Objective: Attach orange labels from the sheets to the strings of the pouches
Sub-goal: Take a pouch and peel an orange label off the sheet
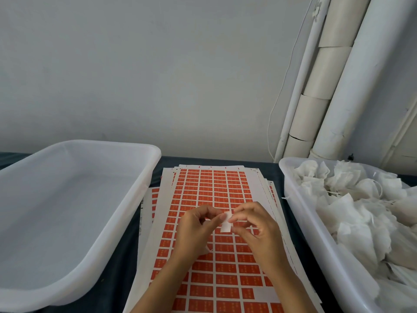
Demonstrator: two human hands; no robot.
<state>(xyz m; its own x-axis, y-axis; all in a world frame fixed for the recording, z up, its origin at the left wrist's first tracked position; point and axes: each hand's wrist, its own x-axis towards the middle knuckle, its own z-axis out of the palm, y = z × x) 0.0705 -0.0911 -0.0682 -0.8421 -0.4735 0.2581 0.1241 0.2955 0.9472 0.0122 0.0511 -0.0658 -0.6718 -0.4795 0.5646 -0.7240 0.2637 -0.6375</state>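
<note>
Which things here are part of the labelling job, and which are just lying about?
In the job: label pinched between left hand and right hand; stack of orange label sheets; bin of white pouches; white tub on the left.

Lying about: pipes; white cable on the wall.

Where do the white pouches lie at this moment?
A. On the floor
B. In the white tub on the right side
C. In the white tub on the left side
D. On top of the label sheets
B: the white pouches fill the right tub, while the left tub shows only its bare inside and the label sheets carry no pouch pile.
</note>
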